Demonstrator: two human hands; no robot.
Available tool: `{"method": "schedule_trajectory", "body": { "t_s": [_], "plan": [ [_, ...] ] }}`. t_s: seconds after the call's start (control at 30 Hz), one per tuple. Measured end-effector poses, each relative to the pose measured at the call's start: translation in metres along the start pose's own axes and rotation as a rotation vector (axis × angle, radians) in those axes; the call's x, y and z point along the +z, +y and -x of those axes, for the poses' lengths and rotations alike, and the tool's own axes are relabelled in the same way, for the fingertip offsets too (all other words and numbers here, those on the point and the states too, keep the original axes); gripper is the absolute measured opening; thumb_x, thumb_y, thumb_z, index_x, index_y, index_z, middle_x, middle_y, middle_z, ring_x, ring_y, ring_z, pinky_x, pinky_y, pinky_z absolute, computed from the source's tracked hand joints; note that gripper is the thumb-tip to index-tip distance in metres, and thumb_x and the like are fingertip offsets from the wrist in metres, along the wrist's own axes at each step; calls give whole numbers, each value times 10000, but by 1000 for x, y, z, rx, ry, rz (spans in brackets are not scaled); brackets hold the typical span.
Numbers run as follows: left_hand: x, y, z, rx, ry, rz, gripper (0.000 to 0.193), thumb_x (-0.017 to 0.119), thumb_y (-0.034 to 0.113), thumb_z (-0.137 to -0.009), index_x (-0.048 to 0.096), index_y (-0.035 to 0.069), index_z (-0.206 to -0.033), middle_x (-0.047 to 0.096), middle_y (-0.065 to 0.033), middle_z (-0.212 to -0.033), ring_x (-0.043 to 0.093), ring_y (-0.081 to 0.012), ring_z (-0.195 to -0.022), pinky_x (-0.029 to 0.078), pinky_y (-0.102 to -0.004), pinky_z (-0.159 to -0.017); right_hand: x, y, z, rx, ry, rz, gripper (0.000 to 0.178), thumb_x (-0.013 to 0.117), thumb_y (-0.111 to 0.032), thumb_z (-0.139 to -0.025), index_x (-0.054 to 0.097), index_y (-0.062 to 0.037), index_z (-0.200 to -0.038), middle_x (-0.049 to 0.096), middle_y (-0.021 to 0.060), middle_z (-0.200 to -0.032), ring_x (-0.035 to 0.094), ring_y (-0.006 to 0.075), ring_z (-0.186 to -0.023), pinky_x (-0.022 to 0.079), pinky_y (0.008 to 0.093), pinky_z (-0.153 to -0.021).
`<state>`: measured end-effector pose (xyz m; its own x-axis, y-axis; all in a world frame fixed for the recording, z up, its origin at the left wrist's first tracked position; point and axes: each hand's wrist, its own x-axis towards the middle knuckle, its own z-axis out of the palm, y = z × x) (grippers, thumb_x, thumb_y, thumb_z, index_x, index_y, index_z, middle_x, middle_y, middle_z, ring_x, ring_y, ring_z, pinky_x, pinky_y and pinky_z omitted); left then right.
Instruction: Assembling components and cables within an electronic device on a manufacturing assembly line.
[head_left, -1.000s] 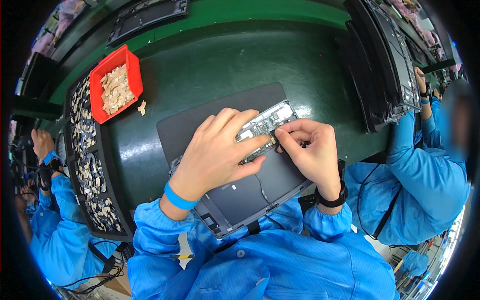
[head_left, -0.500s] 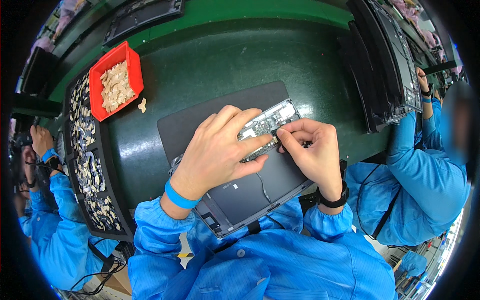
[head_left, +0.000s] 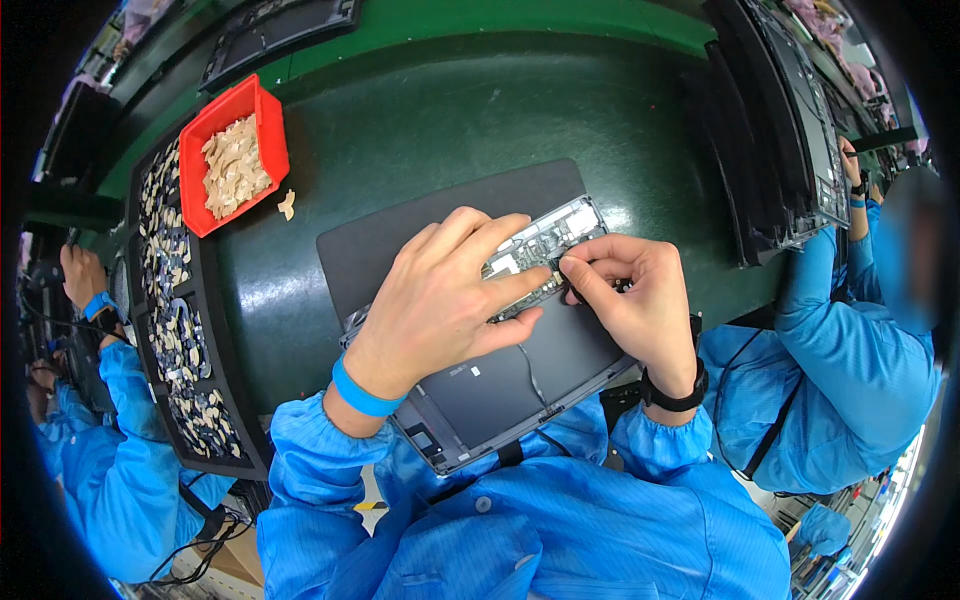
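Note:
A dark grey device housing [head_left: 480,400], likely a tablet or laptop, sits at an angle with its inside facing up. An exposed circuit board [head_left: 560,235] runs along its far side, and a thin flat cable [head_left: 531,375] crosses the bare panel. My left hand [head_left: 440,300] lies over the board with fingers spread, its index fingertip touching the board close to my right fingertips. My right hand [head_left: 630,285] is closed in a pinch at the board's near edge. A bit of something dark shows beneath those fingers, too hidden to name.
Under the device lies a black mat [head_left: 360,250] on the green table [head_left: 420,120]. Left stand a red bin [head_left: 272,150] of tan paper-like pieces, one loose piece [head_left: 287,205], and a black tray [head_left: 205,330] of small parts. Housings [head_left: 775,130] stand stacked at right. Co-workers sit either side.
Both hands and the device sit slightly further right in the picture. My right hand keeps its pinch, and my left index finger stays on the board.

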<state>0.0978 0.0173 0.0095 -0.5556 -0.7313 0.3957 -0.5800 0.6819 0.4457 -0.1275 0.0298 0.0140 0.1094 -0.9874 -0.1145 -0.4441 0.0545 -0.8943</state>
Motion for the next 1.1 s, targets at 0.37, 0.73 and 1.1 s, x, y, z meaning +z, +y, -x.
{"method": "schedule_trajectory", "body": {
  "t_s": [0.37, 0.73, 1.1],
  "plan": [
    [1, 2, -3, 4, 3, -34, 323, 857, 258, -694, 829, 199, -1010, 682, -74, -1235, 643, -266, -1009, 570, -373, -823, 1, -2, -2, -27, -20, 4, 160, 714, -99, -934, 749, 56, -949, 746, 102, -677, 700, 110, -619, 528, 255, -602],
    [-5, 31, -12, -64, -27, -146, 318, 866, 277, -723, 813, 136, -1003, 683, -101, -1277, 657, -289, -1062, 502, -457, -962, -44, 1, 10, 61, 73, -207, 256, 645, -32, -1011, 596, 32, -1254, 725, 72, -871, 668, 82, -693, 545, 216, -607],
    [38, 49, -33, 30, 46, 142, 225, 792, 136, -851, 786, 43, -1055, 774, -84, -945, 717, -251, -876, 519, -370, -763, -48, 39, 9, 24, 250, -307, 149, 662, -54, -1005, 656, 42, -1120, 741, 75, -893, 674, 70, -750, 511, 200, -625]
  ]
}}
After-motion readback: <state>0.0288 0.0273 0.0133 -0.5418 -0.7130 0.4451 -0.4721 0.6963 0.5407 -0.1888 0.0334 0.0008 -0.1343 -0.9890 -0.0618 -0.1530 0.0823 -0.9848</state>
